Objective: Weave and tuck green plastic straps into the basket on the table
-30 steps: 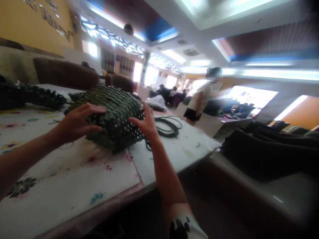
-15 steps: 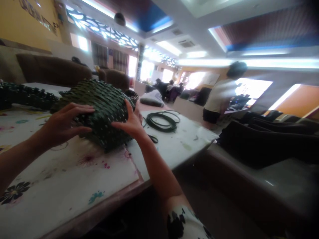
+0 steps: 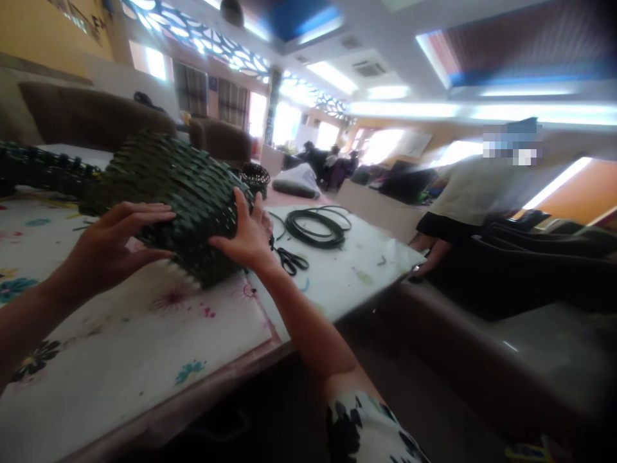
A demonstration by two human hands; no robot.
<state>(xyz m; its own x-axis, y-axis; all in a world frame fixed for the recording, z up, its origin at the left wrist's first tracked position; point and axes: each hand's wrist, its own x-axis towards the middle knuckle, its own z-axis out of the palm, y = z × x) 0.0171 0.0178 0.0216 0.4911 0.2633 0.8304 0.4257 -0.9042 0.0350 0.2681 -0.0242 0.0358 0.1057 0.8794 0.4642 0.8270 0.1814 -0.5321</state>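
Observation:
A dark green woven basket (image 3: 168, 186) is tilted above the flower-printed tablecloth, its strip ends sticking out along the lower edge. On its near left side, my left hand (image 3: 120, 241) grips it, fingers along the weave and thumb below. My right hand (image 3: 248, 231) holds the right side, with thumb on the near face and some fingers hidden behind. Beside my right wrist lie black-handled scissors (image 3: 292, 260). A coil of dark green strip (image 3: 315, 228) rests farther right on the table.
A smaller dark openwork basket (image 3: 254, 179) and a pale bag (image 3: 296, 180) stand behind. More green woven work (image 3: 48, 170) lies at far left. A person in a pale shirt (image 3: 470, 186) is beyond the table's right end, near dark chairs (image 3: 544, 244).
In the picture, the basket and both hands have shifted slightly left, still together. The scissors show more fully. The person at right has moved right and appears larger.

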